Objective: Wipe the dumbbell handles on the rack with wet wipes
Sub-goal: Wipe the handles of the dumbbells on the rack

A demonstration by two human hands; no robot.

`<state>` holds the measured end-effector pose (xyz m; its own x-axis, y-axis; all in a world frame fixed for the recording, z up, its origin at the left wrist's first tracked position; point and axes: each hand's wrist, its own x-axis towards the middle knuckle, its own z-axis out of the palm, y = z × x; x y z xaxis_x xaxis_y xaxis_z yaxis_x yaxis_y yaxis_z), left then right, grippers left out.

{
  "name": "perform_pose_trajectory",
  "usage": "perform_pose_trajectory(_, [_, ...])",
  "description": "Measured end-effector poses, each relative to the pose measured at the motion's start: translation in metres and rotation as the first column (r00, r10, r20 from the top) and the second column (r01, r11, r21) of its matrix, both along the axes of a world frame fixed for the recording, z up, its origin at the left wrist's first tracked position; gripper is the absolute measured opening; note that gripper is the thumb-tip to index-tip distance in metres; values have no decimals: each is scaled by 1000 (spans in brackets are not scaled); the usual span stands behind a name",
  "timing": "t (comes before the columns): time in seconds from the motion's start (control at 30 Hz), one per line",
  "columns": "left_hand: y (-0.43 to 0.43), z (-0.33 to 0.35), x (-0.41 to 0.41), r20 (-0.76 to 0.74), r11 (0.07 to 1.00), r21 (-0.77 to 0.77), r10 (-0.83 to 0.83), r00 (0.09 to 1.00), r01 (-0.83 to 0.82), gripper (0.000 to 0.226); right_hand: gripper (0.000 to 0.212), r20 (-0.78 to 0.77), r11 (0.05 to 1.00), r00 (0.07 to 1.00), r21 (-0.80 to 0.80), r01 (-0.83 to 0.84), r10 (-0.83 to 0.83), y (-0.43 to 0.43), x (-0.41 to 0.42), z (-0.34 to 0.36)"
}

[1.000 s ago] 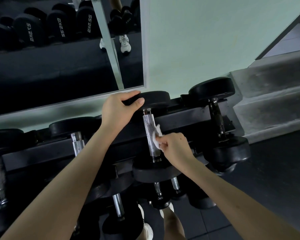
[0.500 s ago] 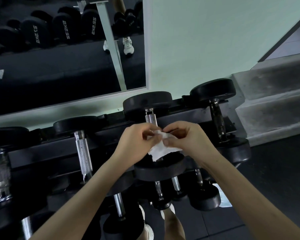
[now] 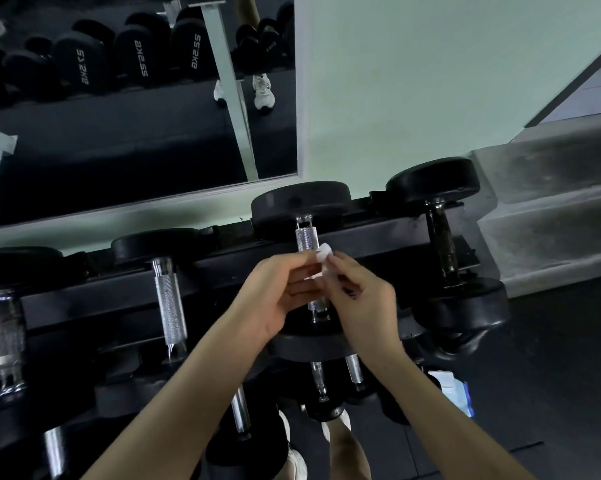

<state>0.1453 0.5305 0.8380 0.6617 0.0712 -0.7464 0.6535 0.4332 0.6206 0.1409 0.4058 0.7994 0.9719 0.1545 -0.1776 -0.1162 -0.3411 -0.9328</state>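
Above the rack's [image 3: 378,233] top tier, the left hand [image 3: 274,299] and right hand [image 3: 357,303] pinch the wet wipe [image 3: 324,253], fingers closed on it, just before the knurled dumbbell handle [image 3: 306,240]. Step: refolding, apparently. Next move requires wrapping the handle.

Both forearms are bare from the lower edge of the frame up to the wrists, with no sleeve, watch, band or bracelet in view. The left hand [image 3: 274,299] and the right hand [image 3: 361,303] wear no gloves and no rings that can be made out. The fingernails look short and plain, though motion blur softens them. At the bottom centre of the frame, bare lower legs show between the forearms, ending in white shoes [image 3: 297,459] with pale soles; only the toe parts of the shoes are visible, so lacing and markings cannot be made out.
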Motion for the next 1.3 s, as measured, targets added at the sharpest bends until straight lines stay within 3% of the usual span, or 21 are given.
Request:
perform_pose_trajectory(0.13, [14, 0, 2, -22, 986, 44, -162, 987, 163, 34, 23, -45, 988, 996, 130, 84, -79, -2, 14, 3])
perform_pose_trajectory(0.2, [17, 3, 4, -33, 957, 152, -244, 969, 246, 36, 20, -91, 988, 992, 122, 97, -86, -4, 23, 1])
perform_pose_trajectory(0.27, [19, 8, 6, 46, 918, 357, -202, 978, 173, 29, 18, -65, 993, 993, 66, 100, -96, -7, 32, -2])
perform_pose_trajectory(0.3, [22, 8, 7, 134, 858, 509, -151, 979, 63, 24, 19, -20, 995, 995, 19, 100, -100, -7, 37, -5])
perform_pose_trajectory(0.37, [31, 8, 12, 287, 604, 786, -167, 943, -133, 16, 21, 74, 993, 996, -94, 65, -59, -1, 47, -8])
perform_pose_trajectory(0.4, [35, 8, 16, 317, 481, 857, -213, 924, -183, 15, 23, 104, 987, 995, -160, 26, -10, 5, 51, -10])
perform_pose_trajectory(0.47, [44, 4, 27, 304, 368, 912, -304, 903, -183, 18, 25, 116, 957, 988, -282, -69, 105, 16, 56, -13])
perform_pose_trajectory(0.57, [49, -6, 41, 241, 388, 919, -410, 879, -71, 27, 26, 103, 948, 982, -294, -121, 157, 25, 52, -13])
perform_pose_trajectory(0.77, [48, -13, 45, 258, 480, 877, -413, 873, -32, 31, 23, 19, 972, 1000, -236, 12, -8, 36, 55, -21])
perform_pose_trajectory(0.97, [52, -12, 44, 280, 532, 846, -386, 879, -36, 35, 32, 1, 949, 979, -246, -197, 203, 5, 38, -24])
perform_pose_trajectory(1.13, [54, -11, 43, 288, 564, 825, -370, 883, -33, 35, 27, -147, 881, 925, -282, -380, 351, -18, 31, -27])
perform_pose_trajectory(1.23, [54, -11, 43, 290, 567, 823, -369, 883, -34, 35, 30, -213, 930, 927, -141, -341, 308, -20, 35, -21])
perform_pose_trajectory(1.3, [52, -11, 44, 292, 559, 828, -369, 883, -40, 34, 11, -348, 984, 920, 42, -176, 179, -14, 36, -16])
